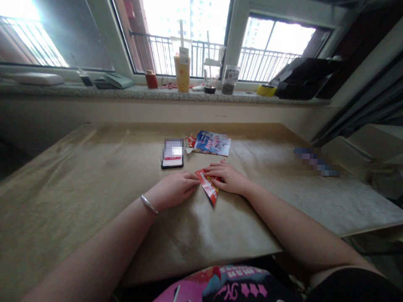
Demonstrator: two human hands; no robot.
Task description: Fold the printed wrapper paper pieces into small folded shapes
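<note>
A folded piece of red printed paper (206,184), pointed at its near end, lies on the table between my hands. My right hand (231,178) rests on its right part with fingers spread, covering some of it. My left hand (176,188), with a silver bangle on the wrist, lies on the table with its fingers stretched out. Its fingertips reach the paper's left edge. Beyond my left hand is a phone (172,161), its screen lit and partly blurred. A stack of blue printed sheets (214,143) lies farther back, beside a small red and white folded paper piece (190,141).
A brown covering (110,167) spans the table. At the right lies a blurred dark item (316,161). On the windowsill (126,93) stand a yellow cup (182,73), a red jar (151,79), a clear container (231,79), yellow tape (266,90) and a black object (302,82).
</note>
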